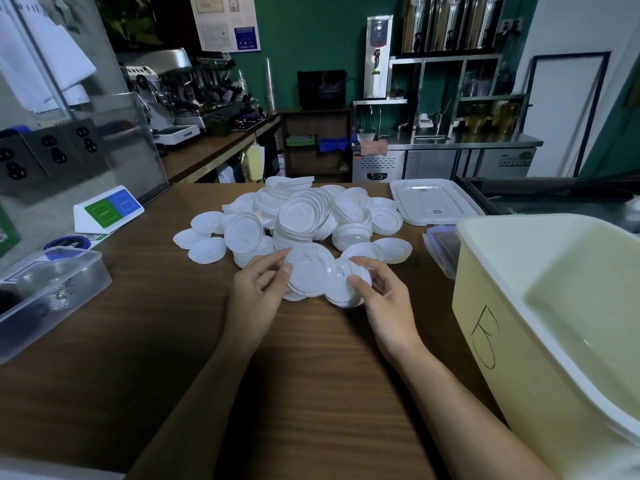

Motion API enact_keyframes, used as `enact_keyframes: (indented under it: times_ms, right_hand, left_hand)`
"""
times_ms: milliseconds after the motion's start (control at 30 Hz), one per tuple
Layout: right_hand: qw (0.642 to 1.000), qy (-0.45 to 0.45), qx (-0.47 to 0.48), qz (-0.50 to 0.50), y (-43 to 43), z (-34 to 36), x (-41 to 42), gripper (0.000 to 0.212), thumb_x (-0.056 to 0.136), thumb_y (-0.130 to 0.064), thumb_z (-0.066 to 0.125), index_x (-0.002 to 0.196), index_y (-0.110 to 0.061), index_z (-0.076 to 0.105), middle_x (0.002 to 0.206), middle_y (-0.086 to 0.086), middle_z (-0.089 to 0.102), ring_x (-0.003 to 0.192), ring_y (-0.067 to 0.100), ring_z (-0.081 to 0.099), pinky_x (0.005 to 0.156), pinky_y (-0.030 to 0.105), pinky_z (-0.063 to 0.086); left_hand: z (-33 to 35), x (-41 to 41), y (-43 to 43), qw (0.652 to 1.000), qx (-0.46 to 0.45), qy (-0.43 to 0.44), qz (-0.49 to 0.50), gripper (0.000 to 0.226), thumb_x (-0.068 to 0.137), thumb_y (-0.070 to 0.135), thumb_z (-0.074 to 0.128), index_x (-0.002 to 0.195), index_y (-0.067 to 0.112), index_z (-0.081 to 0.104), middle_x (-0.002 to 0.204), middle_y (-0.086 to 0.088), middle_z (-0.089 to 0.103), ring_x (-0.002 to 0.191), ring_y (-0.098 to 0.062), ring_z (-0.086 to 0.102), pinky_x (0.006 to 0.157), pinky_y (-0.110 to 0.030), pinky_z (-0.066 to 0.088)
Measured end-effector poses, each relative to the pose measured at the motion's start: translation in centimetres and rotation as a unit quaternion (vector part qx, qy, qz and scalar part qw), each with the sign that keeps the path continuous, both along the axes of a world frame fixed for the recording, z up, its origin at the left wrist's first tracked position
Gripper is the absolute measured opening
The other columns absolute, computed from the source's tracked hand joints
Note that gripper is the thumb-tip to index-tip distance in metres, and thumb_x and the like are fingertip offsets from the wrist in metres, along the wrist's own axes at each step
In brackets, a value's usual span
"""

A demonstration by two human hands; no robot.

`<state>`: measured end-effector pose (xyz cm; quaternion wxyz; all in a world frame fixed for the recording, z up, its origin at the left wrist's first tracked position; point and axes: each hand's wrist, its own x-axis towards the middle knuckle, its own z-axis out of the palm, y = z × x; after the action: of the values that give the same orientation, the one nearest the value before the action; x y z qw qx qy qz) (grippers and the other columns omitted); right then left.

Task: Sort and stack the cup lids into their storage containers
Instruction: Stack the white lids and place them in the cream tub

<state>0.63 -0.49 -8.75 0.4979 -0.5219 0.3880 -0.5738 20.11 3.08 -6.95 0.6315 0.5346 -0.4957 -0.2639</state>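
Lid pile [304,216] ahead, bin [519,341] right, tub [69,282] left

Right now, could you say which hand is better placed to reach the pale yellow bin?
Probably the right hand: the pale yellow bin stands on its side, while the left hand would cross over.

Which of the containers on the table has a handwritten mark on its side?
The large pale yellow bin at the right: a black mark is drawn on its near wall. The clear box at the left has none visible.
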Motion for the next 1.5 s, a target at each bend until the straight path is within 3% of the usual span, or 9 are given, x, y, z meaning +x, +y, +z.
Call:
enact_keyframes:
  times_ms: [100, 233, 300, 667, 967, 1033, 1100, 1233, 1500]
  right_hand:
    - [0.999, -0.034, 0.022, 0.032, 0.3, 0.6, 0.1, 0.017, 0.099, -0.014, 0.069, 0.111, -0.025, 0.075, 0.105, -0.012, 0.078, 0.102, 0.000, 0.070, 0.086, 0.020, 0.051]
    - [0.998, -0.034, 0.013, 0.045, 0.5, 0.7, 0.2, 0.020, 0.095, -0.018, 0.075, 0.115, -0.020, 0.072, 0.106, -0.003, 0.078, 0.101, 0.006, 0.070, 0.089, 0.021, 0.053]
    - [0.998, -0.029, 0.011, 0.047, 0.5, 0.7, 0.3, 0.023, 0.095, -0.016, 0.075, 0.118, -0.017, 0.070, 0.109, 0.002, 0.078, 0.103, 0.010, 0.071, 0.090, 0.022, 0.054]
    - [0.996, -0.056, 0.007, 0.076, 0.6, 0.7, 0.1, 0.028, 0.097, -0.008, 0.071, 0.124, -0.016, 0.070, 0.097, -0.008, 0.078, 0.095, 0.003, 0.071, 0.081, 0.016, 0.052]
    - [0.996, -0.038, 0.000, 0.079, 0.4, 0.4, 0.2, 0.030, 0.097, -0.006, 0.071, 0.125, -0.016, 0.070, 0.110, 0.005, 0.078, 0.103, 0.012, 0.072, 0.085, 0.021, 0.054]
    - [0.997, -0.031, -0.007, 0.075, 0.4, 0.4, 0.1, 0.030, 0.097, -0.006, 0.071, 0.125, -0.016, 0.070, 0.111, 0.008, 0.077, 0.101, 0.013, 0.072, 0.084, 0.021, 0.054]
    - [0.998, -0.011, -0.022, 0.058, 0.4, 0.3, 0.1, 0.027, 0.098, -0.007, 0.070, 0.123, -0.017, 0.070, 0.113, 0.009, 0.077, 0.102, 0.013, 0.072, 0.085, 0.022, 0.055]
    - [0.999, 0.011, -0.037, 0.004, 0.2, 0.1, -0.1, 0.018, 0.099, -0.011, 0.070, 0.114, -0.019, 0.072, 0.115, -0.004, 0.076, 0.107, 0.009, 0.070, 0.089, 0.021, 0.053]
    - [1.000, 0.016, -0.003, -0.017, 0.1, 0.2, -0.1, 0.028, 0.095, -0.003, 0.067, 0.110, -0.026, 0.071, 0.108, -0.011, 0.073, 0.093, -0.006, 0.066, 0.082, 0.013, 0.049]
  left_hand:
    - [-0.4, -1.0, 0.1, 0.999, 0.011, -0.033, -0.039, 0.028, 0.098, 0.008, 0.069, 0.125, 0.013, 0.074, 0.118, -0.004, 0.075, 0.109, -0.014, 0.073, 0.096, -0.044, 0.060]
    - [-0.4, -2.0, 0.2, 0.994, -0.017, -0.098, -0.038, 0.026, 0.094, 0.004, 0.072, 0.117, 0.016, 0.077, 0.103, -0.002, 0.073, 0.083, 0.002, 0.069, 0.076, -0.013, 0.052]
    - [-0.5, -2.2, 0.2, 0.991, -0.025, -0.128, -0.026, 0.026, 0.093, 0.003, 0.073, 0.117, 0.013, 0.077, 0.099, 0.000, 0.070, 0.076, 0.004, 0.065, 0.071, -0.007, 0.047]
    - [-0.4, -1.8, 0.0, 0.997, 0.004, -0.043, -0.063, 0.030, 0.091, 0.010, 0.078, 0.120, 0.011, 0.075, 0.109, 0.001, 0.079, 0.104, -0.007, 0.074, 0.087, -0.016, 0.055]
    - [-0.8, -1.3, -0.5, 0.998, 0.013, -0.022, -0.063, 0.029, 0.087, 0.009, 0.082, 0.115, 0.014, 0.077, 0.103, -0.002, 0.079, 0.094, -0.021, 0.075, 0.082, -0.021, 0.056]
    - [-0.8, -1.3, -0.4, 0.997, 0.003, -0.063, -0.050, 0.028, 0.086, 0.013, 0.083, 0.113, 0.017, 0.078, 0.101, 0.002, 0.079, 0.093, -0.017, 0.075, 0.083, -0.023, 0.057]
    - [-0.9, -1.0, -0.2, 0.984, -0.035, -0.176, -0.007, 0.025, 0.087, 0.017, 0.083, 0.111, 0.020, 0.079, 0.101, 0.010, 0.078, 0.096, -0.007, 0.072, 0.085, -0.019, 0.054]
    - [-1.4, 0.8, -0.3, 0.944, -0.041, -0.323, 0.057, 0.028, 0.084, 0.026, 0.084, 0.110, 0.019, 0.077, 0.107, 0.013, 0.075, 0.103, 0.000, 0.066, 0.091, -0.017, 0.049]
    - [-2.5, 1.7, -0.9, 0.920, 0.029, -0.389, 0.033, 0.008, 0.087, 0.014, 0.080, 0.093, 0.018, 0.079, 0.092, 0.011, 0.074, 0.088, -0.005, 0.067, 0.083, -0.036, 0.058]
